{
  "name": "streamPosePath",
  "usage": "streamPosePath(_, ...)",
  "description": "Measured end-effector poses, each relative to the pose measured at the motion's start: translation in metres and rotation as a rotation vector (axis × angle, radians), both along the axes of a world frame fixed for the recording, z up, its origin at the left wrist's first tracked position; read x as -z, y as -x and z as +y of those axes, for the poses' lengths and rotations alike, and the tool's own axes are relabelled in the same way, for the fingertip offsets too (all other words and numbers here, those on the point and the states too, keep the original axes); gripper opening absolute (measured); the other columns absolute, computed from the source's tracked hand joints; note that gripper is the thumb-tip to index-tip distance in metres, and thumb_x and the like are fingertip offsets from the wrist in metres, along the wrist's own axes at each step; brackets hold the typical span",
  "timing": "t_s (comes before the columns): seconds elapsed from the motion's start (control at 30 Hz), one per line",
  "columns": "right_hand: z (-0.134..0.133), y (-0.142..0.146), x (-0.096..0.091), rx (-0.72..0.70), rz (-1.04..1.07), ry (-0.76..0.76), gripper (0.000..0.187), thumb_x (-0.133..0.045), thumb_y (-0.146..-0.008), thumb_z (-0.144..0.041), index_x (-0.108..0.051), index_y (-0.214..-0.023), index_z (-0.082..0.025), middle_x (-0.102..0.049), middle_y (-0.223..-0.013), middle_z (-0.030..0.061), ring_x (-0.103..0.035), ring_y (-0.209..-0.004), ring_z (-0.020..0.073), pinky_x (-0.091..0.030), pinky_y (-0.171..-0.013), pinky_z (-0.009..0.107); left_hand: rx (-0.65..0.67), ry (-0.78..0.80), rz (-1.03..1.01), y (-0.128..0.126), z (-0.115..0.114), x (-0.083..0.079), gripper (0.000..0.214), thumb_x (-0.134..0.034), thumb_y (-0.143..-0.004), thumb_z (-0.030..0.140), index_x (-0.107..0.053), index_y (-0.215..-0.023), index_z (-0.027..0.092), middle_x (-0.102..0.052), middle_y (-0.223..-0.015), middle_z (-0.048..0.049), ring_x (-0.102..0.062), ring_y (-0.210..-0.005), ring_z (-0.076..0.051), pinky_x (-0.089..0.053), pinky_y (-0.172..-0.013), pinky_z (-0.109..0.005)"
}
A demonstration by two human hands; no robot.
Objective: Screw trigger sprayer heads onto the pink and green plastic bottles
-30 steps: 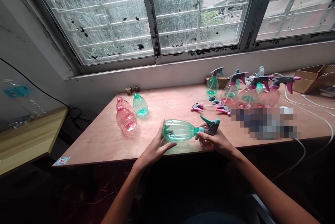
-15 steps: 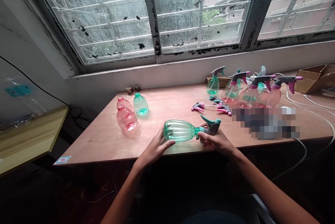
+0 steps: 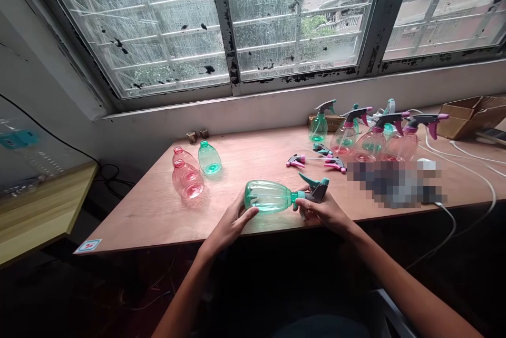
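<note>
A clear green spray bottle lies on its side in the air over the table's front edge, its grey and teal spray head pointing right. My left hand is closed round the bottle's base. With thumb and fingers, my right hand grips the collar where the head meets the neck. Beyond them, several loose trigger heads rest on the wood. To the left stand two pink bottles and one green bottle, all without heads.
Several bottles with spray heads stand at the back right, near a cardboard box and white cables. A blurred patch covers part of the table. Two small brown blocks sit by the wall under the window.
The whole view has shifted slightly, so things sit a little further left. Both hands keep the same hold on the green spray bottle.
</note>
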State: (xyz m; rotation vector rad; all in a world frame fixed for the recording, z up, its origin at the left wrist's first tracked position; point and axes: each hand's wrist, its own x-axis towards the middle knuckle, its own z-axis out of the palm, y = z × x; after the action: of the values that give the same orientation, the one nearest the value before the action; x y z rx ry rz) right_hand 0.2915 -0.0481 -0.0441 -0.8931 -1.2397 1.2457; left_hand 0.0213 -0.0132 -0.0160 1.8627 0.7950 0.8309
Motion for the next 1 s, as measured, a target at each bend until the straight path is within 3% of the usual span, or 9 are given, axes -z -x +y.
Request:
streamPosePath(0.3, 0.002, -0.001, 0.004, 0.013, 0.024, -0.001, 0.031, -0.079, -0.079, -0.040, -0.060, -0.089, -0.018, -0.073, -0.072, 0.0035, -0.057, -0.048, 0.0128, -0.046, -0.047, 0.026, 0.033, 0.072, -0.091, 0.001, 0.002, 0.008, 0.088, -0.067, -0.089, 0.033, -0.011, -0.157, 0.030, -0.027, -0.162, -0.0099, -0.035, -0.144, -0.031, -0.030, -0.119, -0.048)
streamPosePath(0.5, 0.003, -0.001, 0.003, 0.056, 0.004, 0.018, 0.032, -0.078, -0.079, -0.043, -0.060, -0.088, -0.019, -0.075, -0.073, 0.0054, -0.059, -0.049, 0.0141, -0.044, -0.046, 0.026, 0.062, 0.044, -0.077, -0.002, -0.001, -0.003, 0.069, -0.061, -0.093, 0.033, -0.028, -0.153, 0.022, -0.041, -0.155, -0.0119, -0.041, -0.141, -0.031, -0.033, -0.119, -0.046)
streamPosePath(0.73, 0.002, 0.000, -0.002, 0.039, -0.013, 0.010, 0.031, -0.077, -0.080, -0.045, -0.062, -0.083, -0.018, -0.073, -0.069, 0.0037, -0.057, -0.045, 0.0129, -0.045, -0.044, 0.026, 0.052, 0.027, -0.051, 0.001, 0.001, 0.004, 0.077, -0.067, -0.088, 0.029, -0.026, -0.154, 0.028, -0.035, -0.159, -0.0087, -0.039, -0.143, -0.030, -0.033, -0.119, -0.049)
streamPosePath(1.0, 0.000, 0.000, -0.001, -0.043, -0.023, 0.051, 0.034, -0.078, -0.077, -0.045, -0.060, -0.089, -0.020, -0.073, -0.074, 0.0036, -0.056, -0.048, 0.0135, -0.051, -0.048, 0.029, -0.021, -0.015, -0.029, 0.002, 0.001, 0.004, 0.067, -0.063, -0.091, 0.036, -0.034, -0.151, 0.025, -0.042, -0.154, -0.0101, -0.038, -0.142, -0.032, -0.033, -0.118, -0.049)
